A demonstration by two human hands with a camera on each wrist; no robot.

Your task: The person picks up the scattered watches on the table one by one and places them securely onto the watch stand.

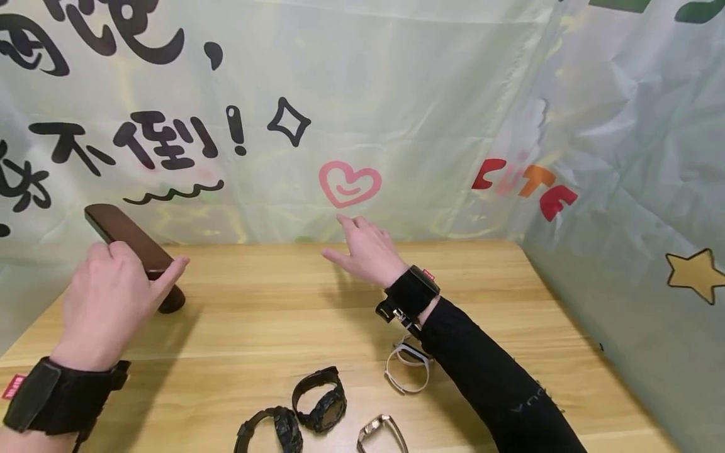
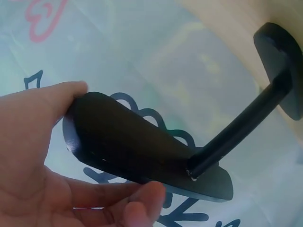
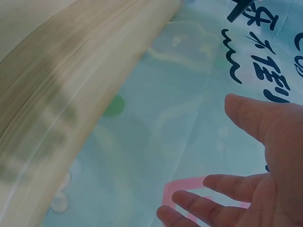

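Note:
My left hand (image 1: 102, 302) grips one end of a dark T-shaped stand (image 1: 133, 236) at the table's left side. The left wrist view shows its flat top bar (image 2: 137, 146), with my thumb on one edge and my fingers curled against the other. A thin post runs from the bar to a rounded base (image 2: 279, 68). In mid-air above the table's back edge, my right hand (image 1: 370, 251) reaches out with fingers spread and holds nothing. The right wrist view shows the same extended fingers (image 3: 213, 208) before the printed cloth.
Two black watches, one upright (image 1: 321, 401) and one beside it (image 1: 287, 431), stand near the front of the wooden table (image 1: 255, 333). A white-strapped band (image 1: 408, 371) lies by my right forearm, with a gold-toned watch (image 1: 374, 426) in front. Printed cloth (image 1: 425, 113) walls the back and sides.

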